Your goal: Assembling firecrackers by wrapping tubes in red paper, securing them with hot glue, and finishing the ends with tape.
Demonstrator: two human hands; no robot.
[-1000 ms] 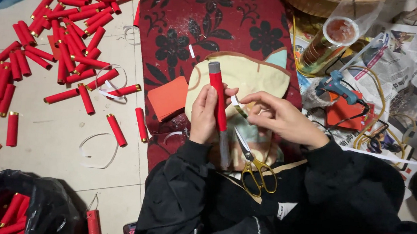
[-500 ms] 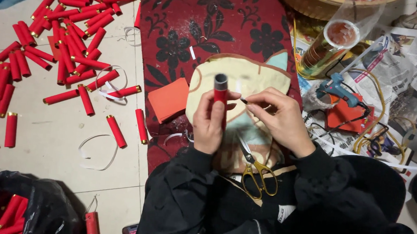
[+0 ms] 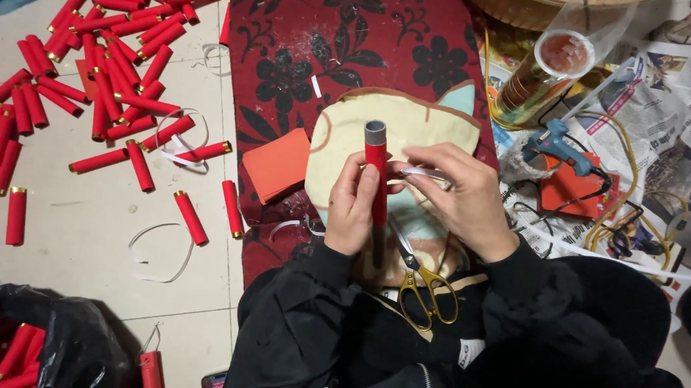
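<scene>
My left hand (image 3: 350,209) grips a red paper tube (image 3: 375,164) and holds it upright, its grey open end toward me. My right hand (image 3: 459,195) pinches a thin white strip (image 3: 421,173) right beside the tube. Both hands hover over a cream cat-shaped cushion (image 3: 349,137) that lies on a dark red floral mat (image 3: 323,47). Yellow-handled scissors (image 3: 428,289) rest on my lap just below the hands.
Several red tubes (image 3: 103,64) lie scattered on the tiled floor at left, more in a black bag (image 3: 34,350). An orange paper stack (image 3: 276,163) sits on the mat. A blue glue gun (image 3: 561,148), a clear jar (image 3: 548,74) and newspaper (image 3: 685,96) lie at right.
The tube has been turned from slanted to more upright in my left hand. My right hand has shifted along the tube with the white strip.
</scene>
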